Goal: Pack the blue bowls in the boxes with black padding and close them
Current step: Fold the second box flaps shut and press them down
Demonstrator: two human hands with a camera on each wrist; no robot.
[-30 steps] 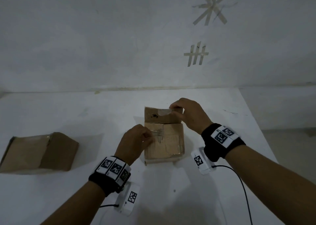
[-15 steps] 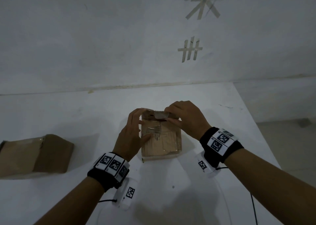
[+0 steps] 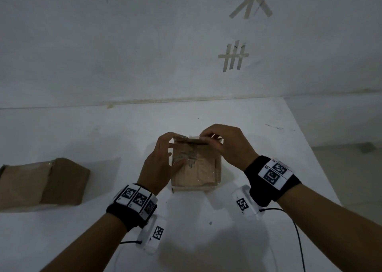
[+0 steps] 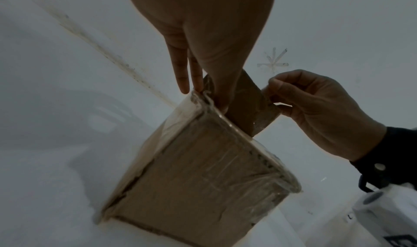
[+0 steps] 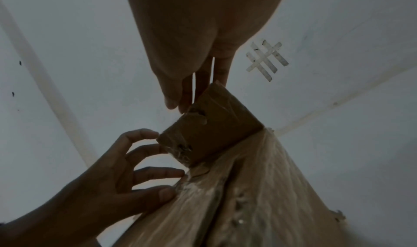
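Two bare forearms, no sleeves. Behind the left hand (image 3: 159, 164), a black wristband (image 3: 128, 211) is worn, topped by a row of white tiles printed with black square-pattern markers. Beneath it, a white camera housing (image 3: 152, 233) with one such marker and a thin black cable is fitted. Behind the right hand (image 3: 229, 145), a matching black band (image 3: 268, 180), marker tiles, white housing (image 3: 246, 203) and black cable (image 3: 297, 236) are seen.

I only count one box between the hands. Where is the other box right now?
In the head view the other box lies at the table's left edge, partly cut off, well left of the left hand and touched by neither hand.
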